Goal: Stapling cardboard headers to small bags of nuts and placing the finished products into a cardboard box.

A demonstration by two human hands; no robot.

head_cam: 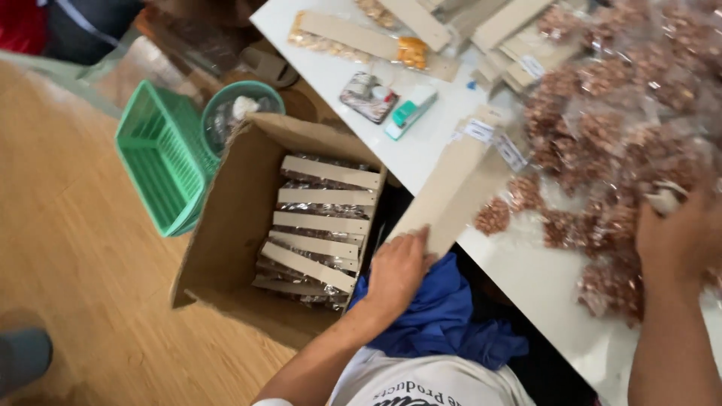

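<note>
My left hand (396, 271) has its fingers clamped on a cardboard-backed strip (451, 192) overhanging the counter (421, 154), above the box (226, 225) at nine o'clock, while my right hand (681, 237), fingers pinched together, grips a nut packet (665, 197).

Left hand (396, 268) on cardboard strip (451, 188)

A tan card strip (451, 188) is lying on the white table (421, 150). Reddish-brown nuts (617, 135) are showing through clear bags. A brown box (233, 218) is holding silvery packs (320, 210) with beige headers. A green basket (162, 154), a teal stapler (410, 111) and blue cloth (444, 316) are showing.
</note>
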